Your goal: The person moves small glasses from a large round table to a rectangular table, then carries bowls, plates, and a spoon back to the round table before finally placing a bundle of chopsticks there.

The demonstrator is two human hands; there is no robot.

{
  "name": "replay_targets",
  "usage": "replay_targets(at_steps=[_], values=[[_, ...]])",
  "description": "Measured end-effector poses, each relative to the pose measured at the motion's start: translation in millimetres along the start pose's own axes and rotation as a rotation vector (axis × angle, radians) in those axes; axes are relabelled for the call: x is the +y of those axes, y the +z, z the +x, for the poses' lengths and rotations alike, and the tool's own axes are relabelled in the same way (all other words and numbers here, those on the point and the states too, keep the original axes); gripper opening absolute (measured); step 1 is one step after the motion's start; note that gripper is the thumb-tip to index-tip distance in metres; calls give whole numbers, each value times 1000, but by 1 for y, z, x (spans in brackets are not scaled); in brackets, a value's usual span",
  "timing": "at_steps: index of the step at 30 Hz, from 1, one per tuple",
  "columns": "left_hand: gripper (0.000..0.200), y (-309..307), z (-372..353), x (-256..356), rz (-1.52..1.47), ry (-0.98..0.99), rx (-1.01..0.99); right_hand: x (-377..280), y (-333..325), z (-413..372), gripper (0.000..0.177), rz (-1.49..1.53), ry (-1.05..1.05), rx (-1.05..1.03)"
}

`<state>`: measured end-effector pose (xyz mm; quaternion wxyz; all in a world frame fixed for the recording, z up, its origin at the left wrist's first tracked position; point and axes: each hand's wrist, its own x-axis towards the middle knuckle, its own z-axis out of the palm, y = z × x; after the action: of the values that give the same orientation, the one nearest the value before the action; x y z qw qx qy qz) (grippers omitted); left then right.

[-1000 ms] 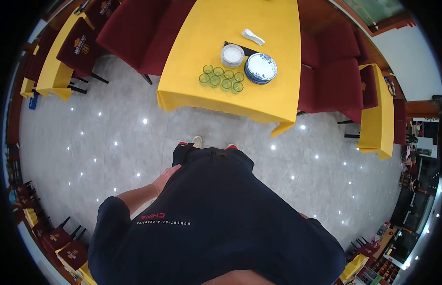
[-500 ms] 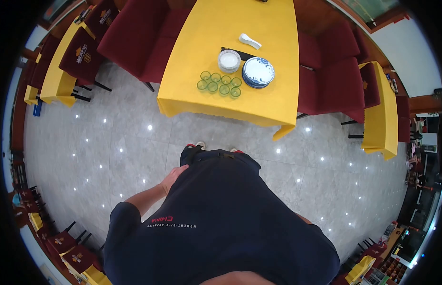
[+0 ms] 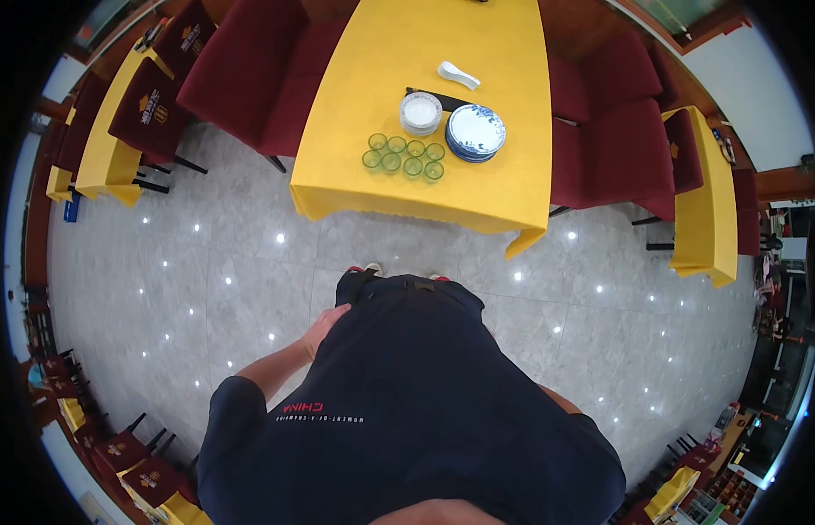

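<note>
My left hand hangs beside my left hip, next to my dark shirt. Its fingers look loosely stretched and hold nothing I can see, though the shirt partly hides the tips. My right hand is hidden behind my body; only a strip of the right arm shows. Ahead stands a table with a yellow cloth. Near its front edge are several green glasses in two rows, a stack of small white bowls or dishes, and a stack of blue-and-white plates. Neither hand touches them.
Behind the stacks lie white spoons and a dark, long item, partly covered. Dark red chairs line the table's left side, more chairs its right. Other yellow-covered tables stand left and right. Grey tiled floor surrounds me.
The view has shifted very slightly. My left hand stays by my hip, and the tableware has not moved.
</note>
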<state>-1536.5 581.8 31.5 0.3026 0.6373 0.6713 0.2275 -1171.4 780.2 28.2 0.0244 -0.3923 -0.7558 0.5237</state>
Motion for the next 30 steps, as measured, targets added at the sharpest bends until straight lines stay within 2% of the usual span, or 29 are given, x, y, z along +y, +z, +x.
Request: replay_targets(at_steps=[5,15,17,30], values=[[52,-5,0,2,18,59,69,2,-3,12,53,10,-46,-3],[53,-7,-4,5,7,3,38,1,-7,32,53,33,-132,-8],[53,-6,-4,4,-73,-38,76,0,-6,36,53,40,-150,-3],[49,-23,-8,-7,-104,-13,68,-14,0,56,53,70,-247,32]])
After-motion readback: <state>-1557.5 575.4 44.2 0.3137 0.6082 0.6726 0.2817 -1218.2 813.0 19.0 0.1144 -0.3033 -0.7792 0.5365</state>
